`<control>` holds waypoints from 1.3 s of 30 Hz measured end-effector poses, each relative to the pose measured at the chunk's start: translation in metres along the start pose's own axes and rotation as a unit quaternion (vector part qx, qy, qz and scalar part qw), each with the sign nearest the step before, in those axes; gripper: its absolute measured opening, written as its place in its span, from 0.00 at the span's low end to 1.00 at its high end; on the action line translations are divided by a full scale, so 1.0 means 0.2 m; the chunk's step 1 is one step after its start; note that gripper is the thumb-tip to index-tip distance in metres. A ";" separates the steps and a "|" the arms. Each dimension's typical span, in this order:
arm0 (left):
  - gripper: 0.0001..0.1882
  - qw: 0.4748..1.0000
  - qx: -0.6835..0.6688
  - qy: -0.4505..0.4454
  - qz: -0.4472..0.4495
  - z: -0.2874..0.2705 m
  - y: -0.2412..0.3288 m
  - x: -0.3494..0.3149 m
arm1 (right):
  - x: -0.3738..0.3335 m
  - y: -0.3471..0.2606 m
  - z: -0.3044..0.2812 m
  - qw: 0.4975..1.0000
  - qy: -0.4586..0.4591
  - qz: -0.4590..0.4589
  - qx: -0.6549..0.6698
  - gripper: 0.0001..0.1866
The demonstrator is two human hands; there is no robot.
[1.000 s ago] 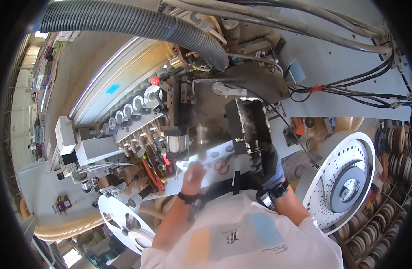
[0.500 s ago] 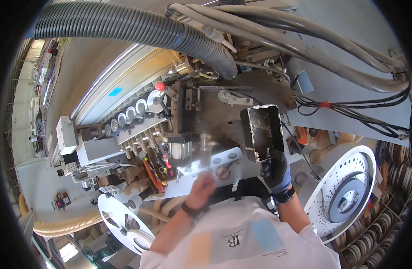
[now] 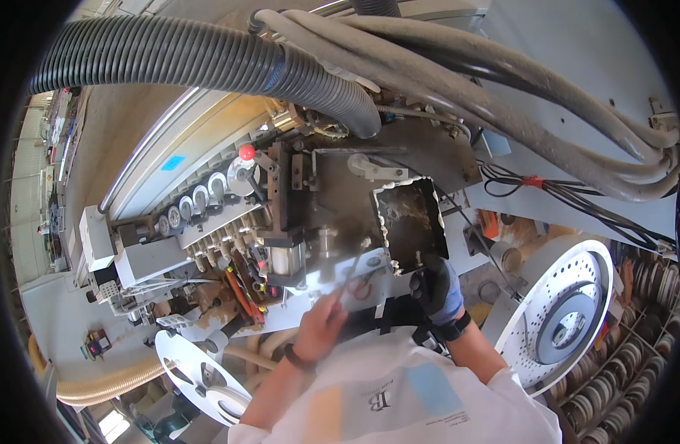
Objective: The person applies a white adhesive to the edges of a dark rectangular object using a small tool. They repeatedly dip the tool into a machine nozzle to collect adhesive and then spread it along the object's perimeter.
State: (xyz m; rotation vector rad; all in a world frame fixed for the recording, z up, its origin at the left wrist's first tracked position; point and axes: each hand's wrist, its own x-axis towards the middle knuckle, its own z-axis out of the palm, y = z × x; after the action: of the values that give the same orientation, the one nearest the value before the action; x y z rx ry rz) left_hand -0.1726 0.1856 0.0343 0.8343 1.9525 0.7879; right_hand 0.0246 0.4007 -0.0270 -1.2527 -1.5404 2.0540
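- The left hand (image 3: 321, 324), bare with a dark band at the wrist, has its fingers curled tight around the lower end of a thin grey metal rod (image 3: 352, 268).
- The rod's long axis runs up and to the right from that fist — its tip ends near the lower left corner of the open dark rectangular metal box (image 3: 408, 222), whose rim is crusted with pale residue.
- The right hand (image 3: 434, 287), in a black and blue glove, sits at the box's lower right corner; the fingers are bent against the rim, but whether they grip it or only press on it I cannot tell.
- The box is fixed to the grey machine body (image 3: 332, 200), just below the black ribbed hose (image 3: 206, 63) and the bundle of grey cables (image 3: 503, 81).
- So the box lies up and right of the left fingers, in line with the rod — the right hand is the nearer one, already touching it.
- A white perforated disc (image 3: 562, 311) stands well to the right.
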 end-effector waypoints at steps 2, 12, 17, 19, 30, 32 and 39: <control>0.26 1.000 0.019 0.019 -0.001 0.02 0.04 0.00 | 0.01 0.00 0.03 0.972 0.022 0.114 0.205 0.15; 0.26 0.996 0.037 0.075 0.024 0.10 0.07 0.01 | 0.04 0.05 0.19 0.984 0.031 0.012 0.174 0.11; 0.26 0.994 0.028 0.087 0.054 0.12 0.06 0.00 | 0.02 -0.11 0.24 0.961 0.045 0.087 0.259 0.13; 0.26 0.994 0.035 0.085 0.051 0.13 0.06 0.00 | 0.02 -0.15 0.25 0.948 0.040 0.113 0.295 0.12; 0.30 0.985 0.165 0.018 -0.036 0.17 0.08 -0.02 | -0.02 -0.23 0.30 0.974 0.042 0.060 0.215 0.13; 0.29 0.985 0.172 -0.002 -0.029 0.19 0.08 -0.02 | -0.07 -0.25 0.37 0.954 0.068 0.044 0.290 0.14; 0.27 0.987 -0.065 0.147 -0.024 0.08 0.00 -0.02 | -0.02 -0.33 0.25 0.950 0.056 0.043 0.305 0.19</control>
State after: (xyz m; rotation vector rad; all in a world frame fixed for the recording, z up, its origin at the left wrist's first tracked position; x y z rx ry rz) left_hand -0.1576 0.1852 0.0295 0.6179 2.1414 1.0459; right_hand -0.0289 0.3913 0.0362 -1.1659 -0.7107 2.2150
